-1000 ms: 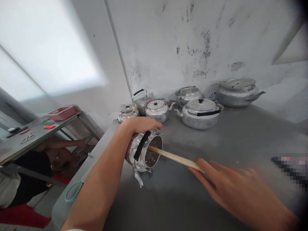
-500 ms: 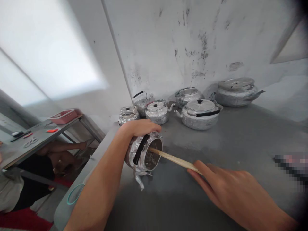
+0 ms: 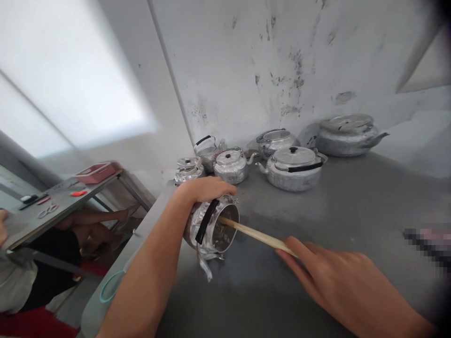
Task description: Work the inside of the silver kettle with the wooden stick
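Observation:
A dented metal kettle [image 3: 197, 223] lies tipped on its side on the grey table [image 3: 317, 291], its round mouth facing right and its spout pointing down toward me. Over its upper side my left hand [image 3: 207, 188] is wrapped, gripping the body; the fingertips are partly hidden. A black grip sits on the kettle's handle. My right hand [image 3: 327, 272] is closed round a pale wooden stick [image 3: 260, 235]. The stick's far end goes inside the kettle's mouth, where its tip cannot be made out.
Several kettles stand along the wall, among them a lidded kettle [image 3: 294, 171] and a large kettle [image 3: 347, 136]. At left, another table [image 3: 66, 202] bears a pink tray [image 3: 95, 173] and scissors [image 3: 48, 211]; a person sits beside it. A pixelated object [image 3: 430, 244] lies at right.
The view has shifted very slightly. Both hands, the tipped kettle and the wooden stick keep nearly the same positions.

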Action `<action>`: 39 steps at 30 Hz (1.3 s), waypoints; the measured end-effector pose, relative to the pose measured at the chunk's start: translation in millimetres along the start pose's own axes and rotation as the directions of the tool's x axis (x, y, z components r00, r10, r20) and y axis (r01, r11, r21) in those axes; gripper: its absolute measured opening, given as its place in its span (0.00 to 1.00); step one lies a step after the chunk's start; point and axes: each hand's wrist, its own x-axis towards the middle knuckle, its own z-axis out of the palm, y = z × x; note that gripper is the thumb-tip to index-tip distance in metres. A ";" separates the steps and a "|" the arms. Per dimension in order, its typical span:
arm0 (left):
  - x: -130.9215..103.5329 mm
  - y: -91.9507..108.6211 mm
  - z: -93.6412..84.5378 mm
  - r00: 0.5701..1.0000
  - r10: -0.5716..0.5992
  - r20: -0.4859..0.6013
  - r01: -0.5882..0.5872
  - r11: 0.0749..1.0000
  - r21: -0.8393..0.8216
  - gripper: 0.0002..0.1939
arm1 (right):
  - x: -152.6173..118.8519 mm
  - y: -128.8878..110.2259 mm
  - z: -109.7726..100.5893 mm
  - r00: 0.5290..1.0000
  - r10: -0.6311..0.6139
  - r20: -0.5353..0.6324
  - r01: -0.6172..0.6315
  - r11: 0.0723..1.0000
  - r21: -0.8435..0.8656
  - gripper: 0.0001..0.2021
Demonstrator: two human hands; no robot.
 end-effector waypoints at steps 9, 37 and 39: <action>0.9 -0.3 0.2 0.997 -0.028 0.070 0.030 0.999 -0.025 0.22 | 0.9 -0.4 0.4 1.000 0.015 -0.002 -0.015 1.000 -0.005 0.24; 2.0 -1.7 1.9 0.999 0.012 0.051 -0.012 1.000 0.003 0.21 | -1.3 -2.1 -0.7 1.000 0.024 -0.014 -0.024 1.000 -0.014 0.23; 2.5 -3.7 3.2 0.999 0.029 0.038 -0.029 1.000 -0.004 0.21 | -2.0 -1.5 -0.4 0.999 0.036 -0.007 -0.036 0.999 -0.034 0.23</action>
